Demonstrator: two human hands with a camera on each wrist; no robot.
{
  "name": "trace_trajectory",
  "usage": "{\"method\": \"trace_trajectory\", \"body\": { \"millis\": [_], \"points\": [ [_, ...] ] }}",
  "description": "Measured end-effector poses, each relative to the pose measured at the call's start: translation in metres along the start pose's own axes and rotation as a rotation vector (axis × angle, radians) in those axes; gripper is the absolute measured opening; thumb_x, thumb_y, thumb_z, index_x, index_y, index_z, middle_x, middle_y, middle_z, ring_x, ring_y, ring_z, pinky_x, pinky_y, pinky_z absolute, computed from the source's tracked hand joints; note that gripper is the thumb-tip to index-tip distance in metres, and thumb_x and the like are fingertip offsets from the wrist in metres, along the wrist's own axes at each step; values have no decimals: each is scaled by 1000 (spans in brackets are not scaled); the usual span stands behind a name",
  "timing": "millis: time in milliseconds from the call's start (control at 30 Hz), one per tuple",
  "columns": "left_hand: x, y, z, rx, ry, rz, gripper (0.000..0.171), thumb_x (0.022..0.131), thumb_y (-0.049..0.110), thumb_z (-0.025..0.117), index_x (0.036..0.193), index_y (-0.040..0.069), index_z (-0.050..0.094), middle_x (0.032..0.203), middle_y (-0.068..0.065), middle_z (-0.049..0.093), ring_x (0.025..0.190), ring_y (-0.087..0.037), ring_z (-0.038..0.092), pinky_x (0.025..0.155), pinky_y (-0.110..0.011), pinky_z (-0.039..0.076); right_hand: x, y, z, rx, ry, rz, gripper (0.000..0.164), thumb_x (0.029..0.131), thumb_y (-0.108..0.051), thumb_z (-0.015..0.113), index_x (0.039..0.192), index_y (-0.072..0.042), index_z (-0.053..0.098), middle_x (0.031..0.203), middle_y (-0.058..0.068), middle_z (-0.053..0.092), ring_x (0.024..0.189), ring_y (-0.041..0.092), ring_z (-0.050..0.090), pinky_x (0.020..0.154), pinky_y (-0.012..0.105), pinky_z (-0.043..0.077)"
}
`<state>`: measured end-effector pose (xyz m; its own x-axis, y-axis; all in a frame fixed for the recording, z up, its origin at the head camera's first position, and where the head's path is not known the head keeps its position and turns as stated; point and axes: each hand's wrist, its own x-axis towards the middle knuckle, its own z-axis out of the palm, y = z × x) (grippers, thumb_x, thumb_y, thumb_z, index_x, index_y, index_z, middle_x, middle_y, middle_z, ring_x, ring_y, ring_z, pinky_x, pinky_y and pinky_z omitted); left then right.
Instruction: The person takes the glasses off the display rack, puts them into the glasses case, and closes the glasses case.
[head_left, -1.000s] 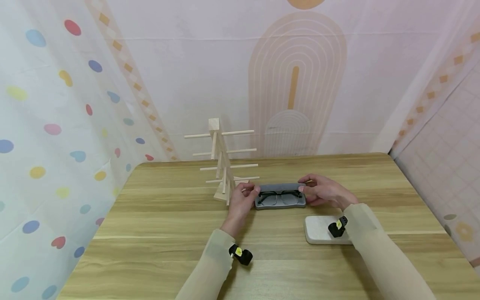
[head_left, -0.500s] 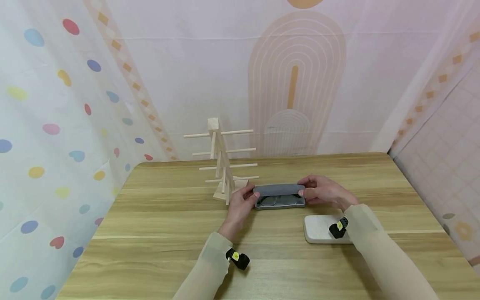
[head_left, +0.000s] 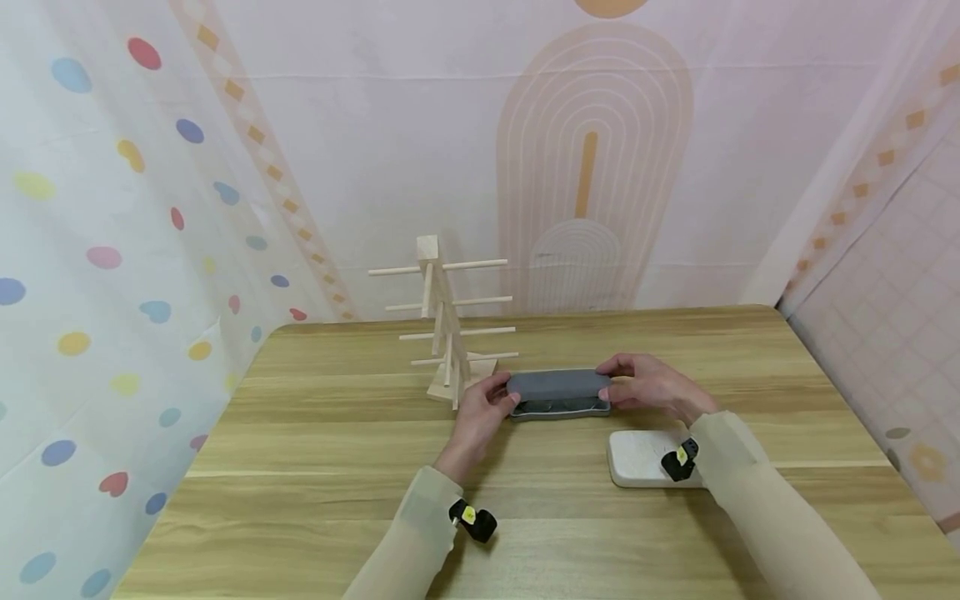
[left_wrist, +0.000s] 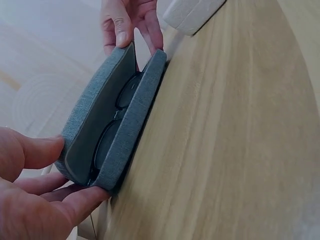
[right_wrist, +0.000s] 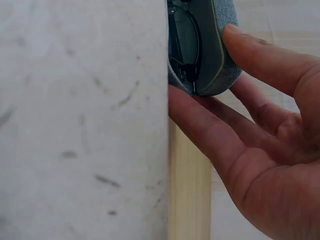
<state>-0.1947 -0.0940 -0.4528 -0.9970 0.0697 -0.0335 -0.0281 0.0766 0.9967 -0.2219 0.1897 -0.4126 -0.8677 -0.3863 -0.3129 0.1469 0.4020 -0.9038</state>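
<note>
A grey fabric glasses case (head_left: 558, 384) lies toward the back of the table, its lid tilted partly down over the base. Black-rimmed glasses (left_wrist: 118, 114) show inside through the gap in the left wrist view. My left hand (head_left: 480, 412) grips the left end, thumb on the lid and fingers under and behind the base. At the opposite end my right hand (head_left: 648, 385) holds the case the same way, thumb against the lid's edge. In the right wrist view, a white marbled surface hides part of the case beside the right hand's fingers.
A pale wooden peg rack (head_left: 442, 317) stands just left of the case, behind my left hand. A white marbled box (head_left: 645, 458) rests under my right wrist. A patterned curtain (head_left: 375, 167) hangs along the back edge of the wood-grain table (head_left: 337, 467).
The lid has swung down toward me, from open with the glasses in plain view to mostly covering them. Both hands have stayed at the case's ends, thumbs following the lid.
</note>
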Motion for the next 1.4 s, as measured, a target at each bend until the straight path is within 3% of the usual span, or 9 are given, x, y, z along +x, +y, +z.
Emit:
{"method": "trace_trajectory", "body": {
  "millis": [100, 333, 700, 1033, 1267, 1400],
  "points": [
    [-1, -1, -1, 22, -10, 2, 48, 98, -11, 60, 142, -20, 46, 138, -36, 54, 130, -45, 54, 99, -32, 54, -2, 1, 2, -68, 24, -12, 48, 94, -10, 75, 137, 2, 57, 149, 25, 48, 118, 28, 58, 97, 37, 54],
    [-1, -2, 0, 106, 9, -11, 49, 97, -9, 63, 143, -16, 49, 139, -32, 56, 129, -42, 56, 100, -38, 55, 0, 2, 6, -164, 79, -29, 46, 91, -13, 79, 132, -1, 62, 148, 23, 52, 134, 37, 48, 113, 54, 37],
    [-2, -2, 0, 111, 5, -18, 51, 93, -12, 64, 142, -17, 49, 139, -34, 56, 131, -44, 55, 103, -41, 53, -2, 0, 6, -229, 79, -27, 46, 87, -10, 81, 128, -2, 62, 149, 24, 50, 135, 39, 45, 115, 61, 32],
    [-2, -2, 3, 119, 7, -31, 56, 87, -16, 61, 142, -17, 48, 138, -34, 57, 131, -44, 55, 103, -43, 53, -2, -4, 9, -257, 57, -19, 45, 85, -6, 80, 125, -2, 61, 145, 22, 50, 129, 37, 46, 113, 60, 33],
    [-5, -2, 2, 99, 1, -47, 59, 90, -10, 63, 145, -16, 45, 145, -34, 51, 137, -44, 49, 109, -47, 47, -6, -7, 8, -277, 3, -64, 40, 96, -14, 69, 130, 3, 58, 139, 22, 55, 122, 35, 54, 107, 54, 42],
    [-12, -1, 0, 112, -16, -38, 63, 94, -2, 64, 151, -13, 39, 154, -33, 42, 144, -45, 41, 116, -51, 39, -15, -11, 5, -288, -9, -66, 49, 103, -25, 60, 142, 5, 52, 146, 25, 52, 133, 42, 49, 109, 58, 41]
  ]
}}
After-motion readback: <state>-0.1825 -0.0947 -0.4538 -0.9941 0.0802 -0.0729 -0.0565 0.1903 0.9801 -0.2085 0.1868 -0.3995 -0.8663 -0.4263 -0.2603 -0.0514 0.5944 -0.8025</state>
